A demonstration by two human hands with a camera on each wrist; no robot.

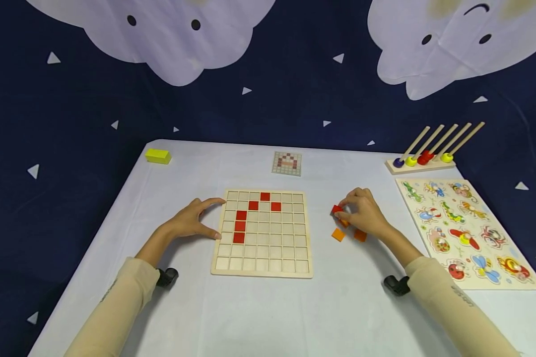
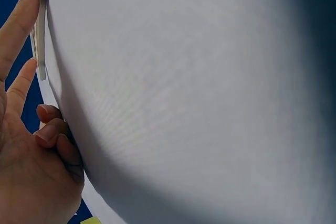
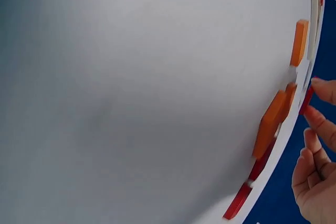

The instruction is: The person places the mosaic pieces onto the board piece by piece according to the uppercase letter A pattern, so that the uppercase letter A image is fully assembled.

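A wooden grid board point(image 1: 268, 253) lies flat, with several red square tiles point(image 1: 240, 226) set in its upper and left cells. My left hand point(image 1: 189, 218) touches the board's left edge with spread thumb and index finger; in the left wrist view its other fingers curl inward. To the board's right, my right hand point(image 1: 364, 213) pinches a red tile point(image 3: 306, 100) between thumb and fingertip, just above the table. Orange tiles point(image 1: 338, 234) and more red tiles point(image 3: 237, 201) lie loose beneath and around that hand, which partly hides them in the head view.
Behind the board lies a small pattern card point(image 1: 287, 163). A yellow block point(image 1: 158, 156) stands at the far left corner. On the right are a peg stand with coloured beads point(image 1: 422, 167) and an insect picture board point(image 1: 469, 233).
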